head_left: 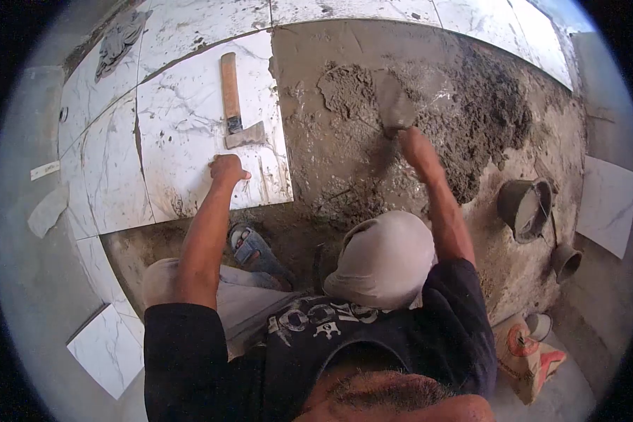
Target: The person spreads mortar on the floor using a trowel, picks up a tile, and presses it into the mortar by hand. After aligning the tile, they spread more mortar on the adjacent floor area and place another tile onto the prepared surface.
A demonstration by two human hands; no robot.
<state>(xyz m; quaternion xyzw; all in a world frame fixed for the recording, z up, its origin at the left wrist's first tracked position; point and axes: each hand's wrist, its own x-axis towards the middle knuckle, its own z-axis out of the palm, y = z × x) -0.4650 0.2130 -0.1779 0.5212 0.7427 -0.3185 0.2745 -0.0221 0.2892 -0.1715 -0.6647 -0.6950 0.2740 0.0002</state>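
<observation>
Over wet mortar, with the right grip closed round the handle of a trowel, blurred at the blade. To the left, leaning on a tile with the left grip, curled downward; cannot tell how tightly. Just beyond that grip, on the same tile, with a hatchet, and farther off with a grey cloth. Right of the mortar, with a bucket and a smaller pail nearby. Nearer the body, with a bag at lower right.

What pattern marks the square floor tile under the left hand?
Grey marble veins on white tile; head view.
</observation>
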